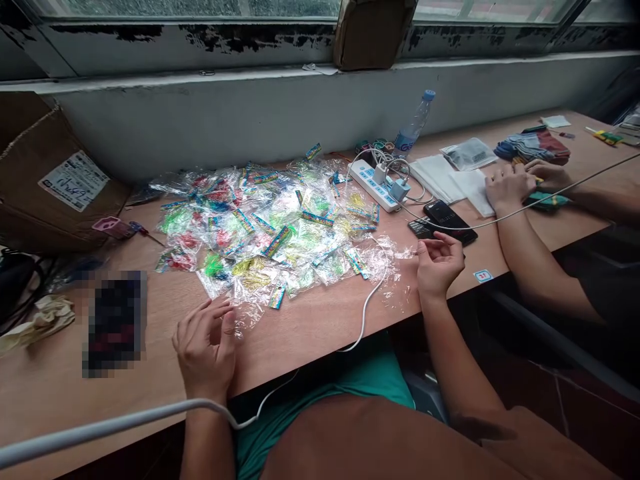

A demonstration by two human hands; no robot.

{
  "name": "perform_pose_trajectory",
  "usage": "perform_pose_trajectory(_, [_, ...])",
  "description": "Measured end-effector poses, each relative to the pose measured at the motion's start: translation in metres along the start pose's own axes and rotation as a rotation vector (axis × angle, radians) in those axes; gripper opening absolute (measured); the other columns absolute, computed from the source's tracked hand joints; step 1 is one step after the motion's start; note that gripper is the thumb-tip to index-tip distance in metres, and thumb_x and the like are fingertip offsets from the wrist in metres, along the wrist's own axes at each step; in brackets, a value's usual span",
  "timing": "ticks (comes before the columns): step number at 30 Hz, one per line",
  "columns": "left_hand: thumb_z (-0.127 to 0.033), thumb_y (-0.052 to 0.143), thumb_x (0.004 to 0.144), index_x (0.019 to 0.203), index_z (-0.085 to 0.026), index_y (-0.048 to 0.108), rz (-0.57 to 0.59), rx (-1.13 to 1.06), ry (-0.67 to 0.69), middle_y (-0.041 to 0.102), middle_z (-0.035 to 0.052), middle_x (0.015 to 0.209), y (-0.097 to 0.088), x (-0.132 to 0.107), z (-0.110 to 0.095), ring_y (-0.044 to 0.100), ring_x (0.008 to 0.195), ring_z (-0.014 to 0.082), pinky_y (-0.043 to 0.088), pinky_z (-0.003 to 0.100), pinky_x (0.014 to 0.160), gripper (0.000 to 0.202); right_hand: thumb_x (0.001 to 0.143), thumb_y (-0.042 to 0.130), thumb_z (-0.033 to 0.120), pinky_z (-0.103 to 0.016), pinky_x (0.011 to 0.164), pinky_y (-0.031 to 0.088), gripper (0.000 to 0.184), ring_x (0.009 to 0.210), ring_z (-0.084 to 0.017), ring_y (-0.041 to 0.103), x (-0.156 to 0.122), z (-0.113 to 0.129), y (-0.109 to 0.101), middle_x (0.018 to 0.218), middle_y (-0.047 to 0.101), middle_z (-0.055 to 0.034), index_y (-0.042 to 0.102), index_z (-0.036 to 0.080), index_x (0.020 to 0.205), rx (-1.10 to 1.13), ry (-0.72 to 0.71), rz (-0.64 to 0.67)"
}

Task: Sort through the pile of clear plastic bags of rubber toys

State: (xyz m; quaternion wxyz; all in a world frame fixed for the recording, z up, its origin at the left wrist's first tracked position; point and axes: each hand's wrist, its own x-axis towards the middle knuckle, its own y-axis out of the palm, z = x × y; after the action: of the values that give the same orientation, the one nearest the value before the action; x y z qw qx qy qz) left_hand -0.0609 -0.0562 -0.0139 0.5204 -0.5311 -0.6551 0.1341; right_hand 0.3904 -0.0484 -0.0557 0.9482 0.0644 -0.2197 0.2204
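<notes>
My left hand (206, 343) rests at the table's front edge, fingers loosely bent and apart, with nothing visible in it. Its fingertips are nearest to the clear plastic wrapping (250, 317) at the near side of a heap of small clear bags (270, 230). The bags have blue-and-yellow printed strips and hold green, red and yellow pieces too blurred to name. My right hand (440, 263) is raised over the edge beside loose scraps of clear film (387, 263). Its fingers are half curled, thumb apart, and no held thing shows.
A cardboard box (60, 173) stands at the left. A power strip (373, 187), a plastic bottle (415, 127) and a black phone (450, 222) sit to the right. A white cable (364, 313) crosses the edge. Another person's hands (510, 187) work at the far right near folded cloths (533, 147).
</notes>
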Motion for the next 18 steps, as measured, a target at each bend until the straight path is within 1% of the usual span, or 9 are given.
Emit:
perform_pose_trajectory(2, [-0.04,0.054,0.106,0.099,-0.022,0.07,-0.055,-0.031,-0.01,0.078,0.0089,0.108,0.002,0.0,-0.001,0.067,0.124,0.0311,0.046,0.055,0.111,0.025,0.08,0.077,0.032,-0.038,0.078,0.063,0.044,0.079,-0.017,0.07,0.002,0.0,-0.001,0.091,0.066,-0.0012,0.055,0.02,0.116,0.013,-0.002,-0.04])
perform_pose_trajectory(4, [-0.041,0.054,0.107,0.097,-0.021,0.071,-0.093,-0.062,-0.014,0.079,0.0083,0.105,0.004,0.0,-0.001,0.068,0.121,0.0302,0.047,0.052,0.11,0.028,0.081,0.075,0.032,-0.037,0.076,0.064,0.047,0.071,-0.014,0.068,0.003,0.003,-0.002,0.09,0.063,0.0021,0.05,0.021,0.119,0.035,-0.013,-0.101])
perform_pose_trajectory(7, [-0.04,0.056,0.106,0.096,-0.021,0.072,-0.112,-0.101,-0.016,0.079,0.0078,0.105,0.006,0.0,-0.001,0.068,0.121,0.0295,0.047,0.051,0.111,0.026,0.082,0.073,0.032,-0.038,0.07,0.065,0.049,0.06,-0.012,0.066,0.002,0.015,-0.005,0.092,0.059,0.0044,0.044,0.024,0.121,0.099,-0.028,-0.184])
perform_pose_trajectory(9, [-0.038,0.057,0.106,0.096,-0.021,0.073,-0.12,-0.134,-0.015,0.079,0.0074,0.105,0.007,-0.001,-0.001,0.069,0.12,0.029,0.048,0.05,0.111,0.025,0.081,0.074,0.031,-0.04,0.074,0.066,0.052,0.064,-0.014,0.068,-0.001,0.03,-0.005,0.093,0.058,0.0042,0.041,0.026,0.121,0.142,-0.047,-0.18])
perform_pose_trajectory(12, [-0.032,0.057,0.106,0.099,-0.021,0.073,-0.099,-0.215,-0.007,0.079,0.0068,0.106,0.006,-0.001,0.001,0.069,0.119,0.0271,0.05,0.047,0.109,0.021,0.075,0.081,0.028,-0.042,0.088,0.064,0.063,0.081,-0.018,0.069,-0.022,0.063,0.001,0.091,0.06,0.0033,0.043,0.024,0.125,0.108,-0.13,-0.136])
perform_pose_trajectory(14, [-0.03,0.058,0.105,0.101,-0.021,0.074,-0.089,-0.252,0.001,0.078,0.0064,0.106,0.006,-0.001,0.001,0.069,0.119,0.0264,0.052,0.046,0.108,0.018,0.077,0.082,0.027,-0.043,0.091,0.061,0.06,0.083,-0.018,0.068,-0.05,0.086,0.011,0.09,0.061,0.0029,0.047,0.023,0.125,0.084,-0.169,-0.07])
perform_pose_trajectory(15, [-0.029,0.06,0.105,0.102,-0.022,0.074,-0.09,-0.261,0.004,0.078,0.0063,0.106,0.006,-0.002,0.001,0.069,0.119,0.0263,0.052,0.046,0.108,0.016,0.079,0.081,0.026,-0.043,0.091,0.06,0.054,0.082,-0.017,0.067,-0.067,0.098,0.017,0.091,0.062,0.0021,0.05,0.024,0.123,0.103,-0.184,-0.006])
perform_pose_trajectory(17, [-0.031,0.067,0.101,0.114,-0.023,0.072,-0.086,-0.281,0.017,0.076,0.0069,0.114,0.008,-0.004,0.0,0.069,0.122,0.0266,0.052,0.047,0.11,0.016,0.085,0.078,0.019,-0.041,0.088,0.058,0.032,0.081,-0.018,0.067,-0.104,0.117,0.03,0.091,0.065,0.0,0.059,0.025,0.111,0.175,-0.222,0.216])
perform_pose_trajectory(18, [-0.032,0.073,0.097,0.126,-0.024,0.069,-0.075,-0.306,0.031,0.074,0.0081,0.123,0.01,-0.005,-0.002,0.067,0.125,0.0272,0.052,0.048,0.112,0.029,0.089,0.074,0.015,-0.041,0.086,0.057,0.022,0.084,-0.02,0.068,-0.122,0.125,0.036,0.091,0.067,-0.0016,0.062,0.025,0.105,0.214,-0.243,0.4])
